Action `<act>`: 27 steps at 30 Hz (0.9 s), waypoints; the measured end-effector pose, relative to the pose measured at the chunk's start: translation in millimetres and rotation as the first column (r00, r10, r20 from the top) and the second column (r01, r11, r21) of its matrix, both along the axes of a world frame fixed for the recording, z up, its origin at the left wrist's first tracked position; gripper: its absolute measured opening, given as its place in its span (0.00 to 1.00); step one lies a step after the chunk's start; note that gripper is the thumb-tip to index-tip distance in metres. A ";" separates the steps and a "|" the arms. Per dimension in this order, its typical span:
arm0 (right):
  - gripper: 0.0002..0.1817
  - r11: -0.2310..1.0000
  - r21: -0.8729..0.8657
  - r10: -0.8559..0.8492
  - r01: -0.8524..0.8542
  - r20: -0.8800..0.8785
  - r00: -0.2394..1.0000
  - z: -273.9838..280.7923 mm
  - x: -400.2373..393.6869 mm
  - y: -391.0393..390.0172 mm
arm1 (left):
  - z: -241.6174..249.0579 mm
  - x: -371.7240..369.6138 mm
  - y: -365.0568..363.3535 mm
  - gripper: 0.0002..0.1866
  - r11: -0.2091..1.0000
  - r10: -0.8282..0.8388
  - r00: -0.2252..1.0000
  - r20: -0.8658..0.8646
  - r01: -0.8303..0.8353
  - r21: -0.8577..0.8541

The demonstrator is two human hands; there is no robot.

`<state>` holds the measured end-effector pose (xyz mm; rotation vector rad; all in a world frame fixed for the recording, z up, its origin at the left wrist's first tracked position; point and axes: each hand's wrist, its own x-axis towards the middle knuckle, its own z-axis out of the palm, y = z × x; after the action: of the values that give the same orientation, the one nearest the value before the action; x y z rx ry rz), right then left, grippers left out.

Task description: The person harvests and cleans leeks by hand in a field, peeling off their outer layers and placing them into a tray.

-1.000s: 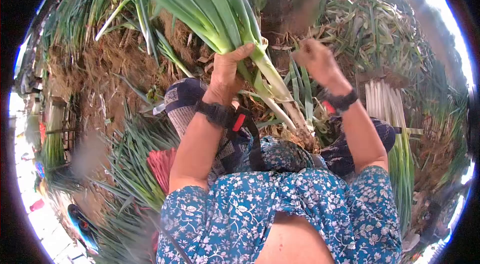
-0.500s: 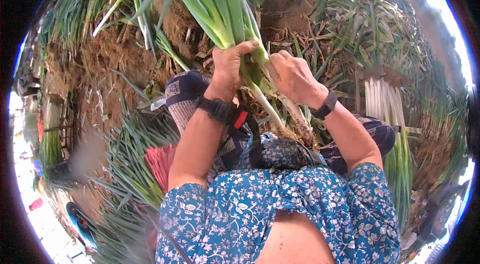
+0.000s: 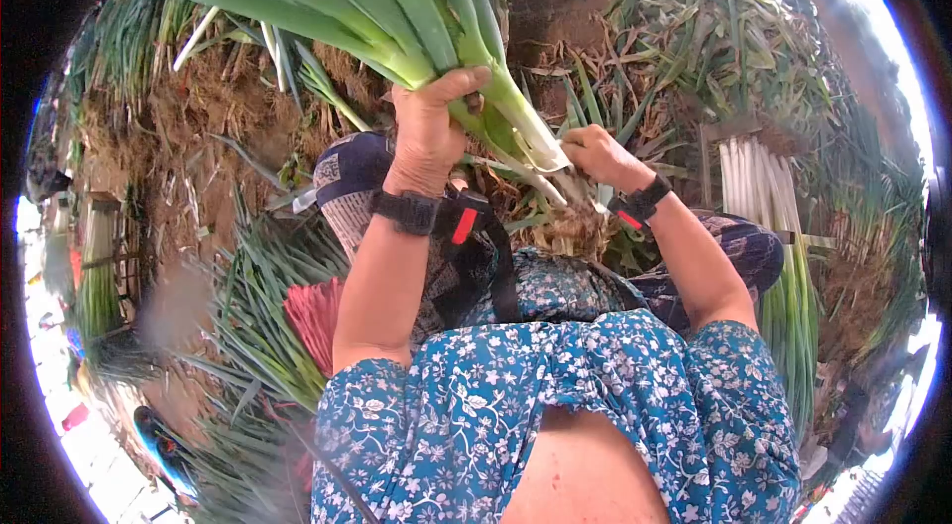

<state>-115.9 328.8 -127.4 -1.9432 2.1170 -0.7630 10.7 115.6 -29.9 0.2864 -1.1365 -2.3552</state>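
Observation:
My left hand (image 3: 431, 117) is wrapped round several thick green onions (image 3: 461, 38), their broad green leaves fanning up and to the left. Below the fist the pale stalks slant down toward my lap, ending in brown roots (image 3: 580, 227). My right hand (image 3: 605, 159) is closed at the right side of the stalks, fingers pinching a dirty outer skin (image 3: 583, 189) beside a clean white stalk (image 3: 540, 142). The fingertips of the right hand are partly hidden. Dark bands circle both wrists.
Stripped leaves (image 3: 714, 48) lie heaped at upper right. Bundled white-stalked onions (image 3: 759, 187) rest right of my knee. More onions with earthy roots (image 3: 218, 98) lie at upper left. Near my left elbow is a leafy bunch (image 3: 268, 306) with a pinkish-red cloth or tie (image 3: 315, 321).
My left hand has shifted slightly left with the onions, and their leaves spread wider leftward. My right hand has moved down and right along the stalks, with more white stalk now exposed.

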 end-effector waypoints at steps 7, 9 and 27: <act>0.11 0.871 0.431 -0.257 0.235 -0.007 0.966 -105.1 21.4 42.6 | -2.7 5.8 19.6 0.21 0.986 0.055 0.998 0.044 -0.048 -0.160; 0.13 0.716 0.627 -0.401 0.306 0.011 0.916 -131.1 35.1 86.7 | 15.3 10.4 17.1 0.21 0.992 0.066 0.997 -0.050 -0.071 -0.102; 0.21 0.781 -0.480 -0.409 0.400 0.092 0.908 81.3 45.1 -52.7 | 35.5 5.2 -55.2 0.16 0.980 0.176 0.984 -0.043 -0.171 0.098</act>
<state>-70.8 276.2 -46.1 -1.6861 2.5874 -1.5028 15.9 60.4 5.6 0.3411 -0.9382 -2.2522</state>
